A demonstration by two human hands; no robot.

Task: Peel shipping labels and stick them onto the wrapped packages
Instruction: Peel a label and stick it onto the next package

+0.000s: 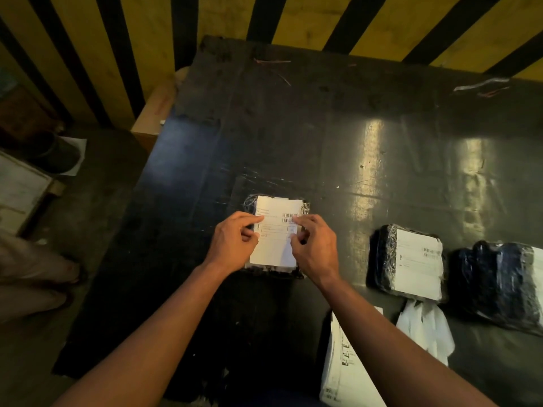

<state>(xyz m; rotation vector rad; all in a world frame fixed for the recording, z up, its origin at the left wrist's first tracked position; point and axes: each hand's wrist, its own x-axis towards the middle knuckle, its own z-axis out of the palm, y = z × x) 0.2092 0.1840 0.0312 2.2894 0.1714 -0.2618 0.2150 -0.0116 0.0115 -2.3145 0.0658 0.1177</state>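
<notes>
My left hand (235, 242) & right hand (313, 245) both rest on the shipping label (276, 230), fingers loosely curled, fingertips pressing it onto the wrapped package (276, 236) mid-table (323, 136). Can't tell if either pinches an edge. To my right: a labelled package (411, 262), then a dark wrapped one (499, 283). White backing scraps (426, 330) & a label sheet (346, 368) lie near the table's front edge.

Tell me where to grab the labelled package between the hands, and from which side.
Take the labelled package by its two long side edges, from above. It lies flat on the table, and the left hand and right hand already sit over those edges.
</notes>
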